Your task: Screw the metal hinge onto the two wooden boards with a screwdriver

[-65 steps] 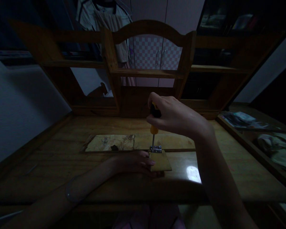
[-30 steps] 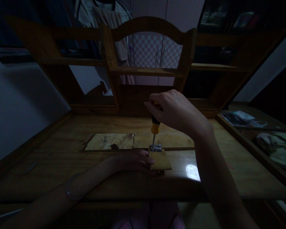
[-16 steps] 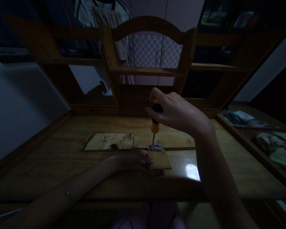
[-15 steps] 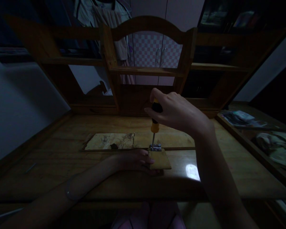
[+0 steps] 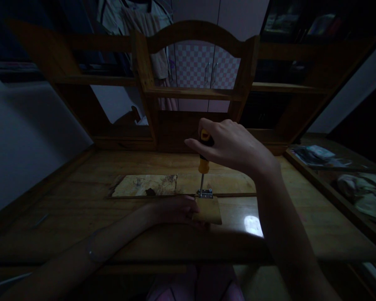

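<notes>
My right hand (image 5: 228,144) is wrapped round the black and yellow handle of a screwdriver (image 5: 203,165), its thumb lifted off to the left. The shaft points down, and its tip meets a small metal hinge (image 5: 205,194). That hinge lies at the far edge of a small wooden block (image 5: 208,210). My left hand (image 5: 178,210) grips the block at its left side, with some fingers hidden under it. Beyond the hinge is a long pale wood strip (image 5: 219,183), with a stained, peeled part (image 5: 150,185) at its left.
The wooden desk (image 5: 90,184) has a shelf frame (image 5: 194,94) along its back. A thin pale stick (image 5: 40,220) lies at the left. Plastic packets (image 5: 319,154) and crumpled cloth (image 5: 363,192) are on the right-hand shelves. Clothes (image 5: 144,25) hang behind.
The block has tilted and shifted slightly left in my left hand. My right thumb has opened away from the screwdriver handle, and the hand has turned a little.
</notes>
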`<state>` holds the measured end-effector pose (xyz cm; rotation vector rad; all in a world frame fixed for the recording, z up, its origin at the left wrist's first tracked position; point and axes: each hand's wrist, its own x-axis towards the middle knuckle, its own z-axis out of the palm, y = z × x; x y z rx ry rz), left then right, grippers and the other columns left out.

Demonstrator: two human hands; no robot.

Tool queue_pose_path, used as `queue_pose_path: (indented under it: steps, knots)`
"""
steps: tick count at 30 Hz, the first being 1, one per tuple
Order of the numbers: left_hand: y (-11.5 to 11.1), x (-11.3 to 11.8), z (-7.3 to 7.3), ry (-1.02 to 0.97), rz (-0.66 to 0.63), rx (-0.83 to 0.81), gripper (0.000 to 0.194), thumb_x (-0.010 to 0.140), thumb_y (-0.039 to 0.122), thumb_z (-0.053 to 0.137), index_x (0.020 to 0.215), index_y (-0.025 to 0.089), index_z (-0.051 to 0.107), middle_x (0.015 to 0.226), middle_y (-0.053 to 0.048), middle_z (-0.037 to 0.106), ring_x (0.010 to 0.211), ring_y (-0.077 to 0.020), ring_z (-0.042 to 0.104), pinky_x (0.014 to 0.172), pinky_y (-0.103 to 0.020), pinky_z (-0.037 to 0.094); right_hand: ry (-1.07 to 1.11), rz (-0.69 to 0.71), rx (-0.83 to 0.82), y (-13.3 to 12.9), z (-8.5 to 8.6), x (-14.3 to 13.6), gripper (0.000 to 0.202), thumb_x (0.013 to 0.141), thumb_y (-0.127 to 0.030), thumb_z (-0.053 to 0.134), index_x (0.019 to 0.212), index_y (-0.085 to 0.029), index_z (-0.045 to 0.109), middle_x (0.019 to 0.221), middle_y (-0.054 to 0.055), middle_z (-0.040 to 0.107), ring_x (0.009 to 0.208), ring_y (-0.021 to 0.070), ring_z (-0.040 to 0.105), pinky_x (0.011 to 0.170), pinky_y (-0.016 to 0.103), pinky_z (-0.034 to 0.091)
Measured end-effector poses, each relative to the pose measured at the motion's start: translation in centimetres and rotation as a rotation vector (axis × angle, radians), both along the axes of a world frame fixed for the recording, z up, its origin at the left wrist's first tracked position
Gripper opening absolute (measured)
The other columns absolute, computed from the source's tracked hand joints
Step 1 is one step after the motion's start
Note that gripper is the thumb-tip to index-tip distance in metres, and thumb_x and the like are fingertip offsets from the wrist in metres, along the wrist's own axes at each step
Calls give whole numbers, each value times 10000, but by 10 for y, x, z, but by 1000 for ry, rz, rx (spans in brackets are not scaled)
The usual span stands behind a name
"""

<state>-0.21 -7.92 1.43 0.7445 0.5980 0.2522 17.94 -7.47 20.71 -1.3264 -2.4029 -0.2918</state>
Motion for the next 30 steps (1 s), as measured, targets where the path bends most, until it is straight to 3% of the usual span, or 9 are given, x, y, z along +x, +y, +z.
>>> queue_pose_path:
  steps: [2, 5, 9, 15, 17, 24, 30]
  knots:
    - [0, 0, -2, 3, 22, -15, 258, 711, 151, 710, 967, 144, 686, 976, -68, 743, 875, -207, 693, 887, -366, 545, 11, -9, -18, 0, 0, 0, 413, 982, -524, 385, 1017, -169, 594, 848, 88, 676, 794, 235, 609, 691, 324, 344]
    - [1, -1, -5, -24, 1, -16, 220, 740, 166, 693, 958, 142, 680, 1012, -78, 740, 943, -225, 694, 918, -383, 535, 50, 60, -38, 1, -1, 0, 278, 962, -388, 418, 1024, -169, 578, 946, 94, 688, 874, 233, 615, 741, 322, 366]
    - [2, -2, -7, -49, -27, -29, 252, 758, 168, 671, 1007, 126, 674, 1009, -85, 740, 909, -224, 709, 893, -369, 539, 38, 135, -28, 3, -3, 0, 213, 923, -314, 471, 1042, -167, 568, 953, 92, 680, 871, 216, 607, 747, 310, 370]
    - [5, -1, -9, -15, -8, -93, 322, 692, 138, 693, 1010, 126, 648, 1004, -79, 737, 888, -235, 710, 883, -386, 544, -33, -15, 64, 5, -4, -1, 329, 970, -451, 444, 1044, -169, 596, 848, 90, 672, 770, 228, 603, 686, 326, 334]
    - [4, 0, -8, 0, 7, -99, 305, 678, 132, 687, 981, 121, 654, 984, -83, 741, 874, -237, 710, 892, -396, 543, -22, -14, 50, 5, -4, 0, 362, 966, -483, 438, 1042, -168, 598, 848, 90, 677, 795, 239, 614, 696, 329, 344]
    - [4, -2, -11, -16, 8, -64, 207, 716, 142, 669, 922, 130, 685, 938, -82, 740, 914, -244, 711, 914, -402, 538, 49, 126, -70, 4, -2, 3, 224, 910, -345, 514, 1050, -181, 575, 943, 78, 672, 844, 201, 592, 725, 298, 376]
    - [6, -4, -16, 35, 68, -137, 253, 690, 102, 679, 943, 114, 675, 953, -90, 733, 935, -254, 701, 910, -435, 549, -31, -10, 56, 7, -5, 3, 306, 976, -442, 471, 1073, -176, 586, 858, 80, 662, 756, 209, 593, 664, 315, 337]
